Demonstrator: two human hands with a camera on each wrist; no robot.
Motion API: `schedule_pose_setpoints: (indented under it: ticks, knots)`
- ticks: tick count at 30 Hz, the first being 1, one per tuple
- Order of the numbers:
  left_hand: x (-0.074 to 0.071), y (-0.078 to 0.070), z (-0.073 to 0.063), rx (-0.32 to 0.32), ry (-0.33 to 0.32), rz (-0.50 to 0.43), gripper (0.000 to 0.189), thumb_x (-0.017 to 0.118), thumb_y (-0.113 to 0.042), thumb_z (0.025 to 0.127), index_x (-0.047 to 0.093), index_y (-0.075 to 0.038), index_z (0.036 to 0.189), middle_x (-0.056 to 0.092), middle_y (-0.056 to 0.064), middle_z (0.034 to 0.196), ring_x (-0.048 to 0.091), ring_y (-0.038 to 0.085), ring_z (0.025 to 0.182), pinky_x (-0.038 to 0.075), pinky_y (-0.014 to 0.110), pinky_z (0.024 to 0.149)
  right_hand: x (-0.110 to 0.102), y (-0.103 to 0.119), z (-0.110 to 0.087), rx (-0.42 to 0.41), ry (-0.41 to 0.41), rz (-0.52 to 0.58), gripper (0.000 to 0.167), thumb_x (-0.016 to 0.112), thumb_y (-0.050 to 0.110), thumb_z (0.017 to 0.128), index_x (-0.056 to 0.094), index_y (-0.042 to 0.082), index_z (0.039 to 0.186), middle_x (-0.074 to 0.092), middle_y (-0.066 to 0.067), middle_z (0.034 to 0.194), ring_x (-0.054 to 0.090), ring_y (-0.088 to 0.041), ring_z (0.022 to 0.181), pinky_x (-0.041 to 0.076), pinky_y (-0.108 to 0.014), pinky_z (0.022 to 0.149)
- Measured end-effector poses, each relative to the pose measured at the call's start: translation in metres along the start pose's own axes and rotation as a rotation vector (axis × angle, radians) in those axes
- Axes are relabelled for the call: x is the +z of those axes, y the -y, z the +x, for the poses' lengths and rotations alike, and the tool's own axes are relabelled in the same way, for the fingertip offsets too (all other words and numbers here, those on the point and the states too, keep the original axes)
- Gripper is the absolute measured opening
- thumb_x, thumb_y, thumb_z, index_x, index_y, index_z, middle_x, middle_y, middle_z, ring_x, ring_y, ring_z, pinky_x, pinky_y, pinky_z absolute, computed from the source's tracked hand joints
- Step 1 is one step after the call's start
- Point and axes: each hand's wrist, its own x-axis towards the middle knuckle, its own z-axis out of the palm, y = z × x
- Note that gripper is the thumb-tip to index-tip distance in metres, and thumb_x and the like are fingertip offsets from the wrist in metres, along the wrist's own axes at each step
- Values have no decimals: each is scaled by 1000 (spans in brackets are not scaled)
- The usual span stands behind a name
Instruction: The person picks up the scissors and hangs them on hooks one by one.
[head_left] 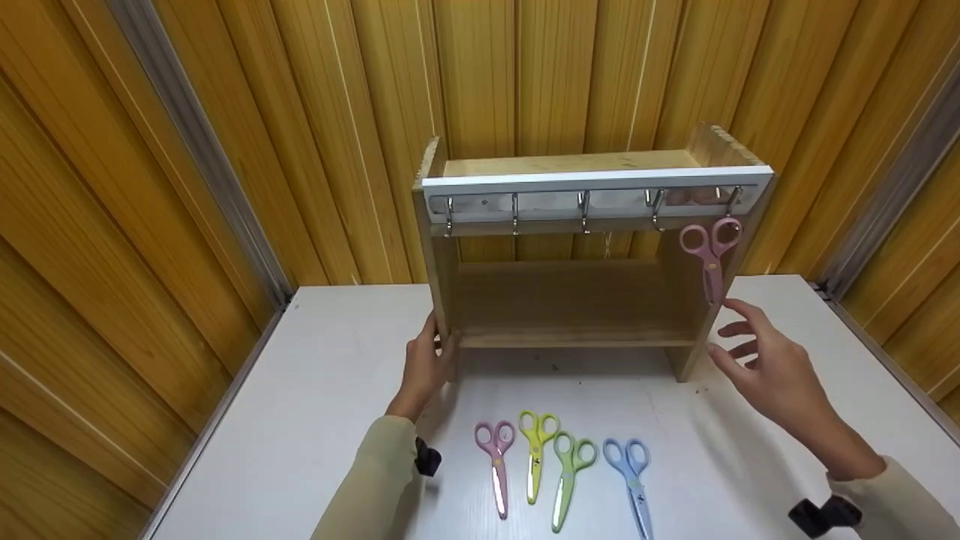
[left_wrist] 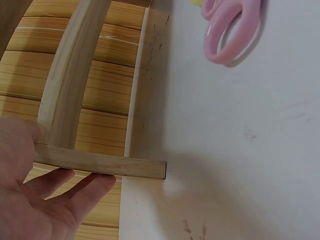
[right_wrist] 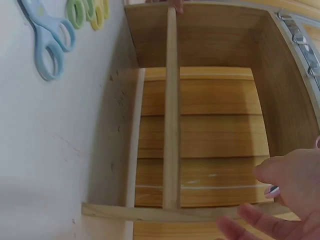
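Observation:
A small wooden shelf (head_left: 570, 341) stands upright on the white table, a strip of metal hooks (head_left: 584, 214) along its upper front. From the rightmost hook hang pink scissors (head_left: 712, 274), blades down. My left hand (head_left: 427, 366) grips the shelf's left side panel (left_wrist: 100, 162), thumb on the inner side and fingers outside. Beside the right side panel (right_wrist: 150, 214) is my right hand (head_left: 776, 367), thumb and fingers apart with nothing between them, the index fingertip right by the hanging scissors' tip.
In front of the shelf lie a second pair of pink scissors (head_left: 498, 465), yellow scissors (head_left: 535, 450), green scissors (head_left: 568, 480) and blue scissors (head_left: 632, 480), handles toward the shelf. Yellow wood-patterned panels (head_left: 517, 75) rise behind and at both sides of the table (head_left: 337, 390).

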Motion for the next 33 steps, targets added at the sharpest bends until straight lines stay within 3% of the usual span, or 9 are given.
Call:
schedule_pose_setpoints:
  ticks: [5,11,15,19,24,33]
  knots:
    - [1,0,0,-9,-5,-5,61,61,-18,105,35,-10,160,59,15,145,68,33,114,60,41,88,15,9,-20,102,133,-37,86,77,18,92,25,3,160,63,-30,121,68,-44,97,59,-57,75]
    - [2,0,1,-36,9,-17,62,60,-18,106,33,-13,161,56,13,148,67,31,116,59,41,92,35,22,-40,240,339,-82,99,76,42,93,18,-1,160,55,-33,131,64,-44,105,60,-53,74]
    - [2,0,1,-34,9,-20,62,59,-16,106,32,-14,162,55,13,150,66,31,118,58,42,94,48,30,-55,278,432,-108,103,77,51,89,22,1,160,57,-30,127,64,-36,100,59,-50,69]
    - [1,1,1,-29,8,-17,62,59,-17,106,32,-13,162,55,13,150,67,30,118,59,41,92,61,35,-70,253,455,-140,100,81,49,86,29,5,159,59,-24,119,62,-30,96,57,-50,66]
    - [1,1,-1,-30,0,-15,61,60,-17,105,35,-14,161,56,14,148,68,31,114,60,41,89,78,39,-85,240,482,-165,98,83,50,83,35,9,158,56,-22,122,59,-30,101,56,-55,68]
    - [1,0,-2,-25,-1,-4,59,60,-22,106,37,-12,159,60,15,144,68,31,115,60,42,89,96,44,-93,324,600,-202,104,82,62,76,40,11,157,54,-16,120,53,-25,97,56,-51,71]
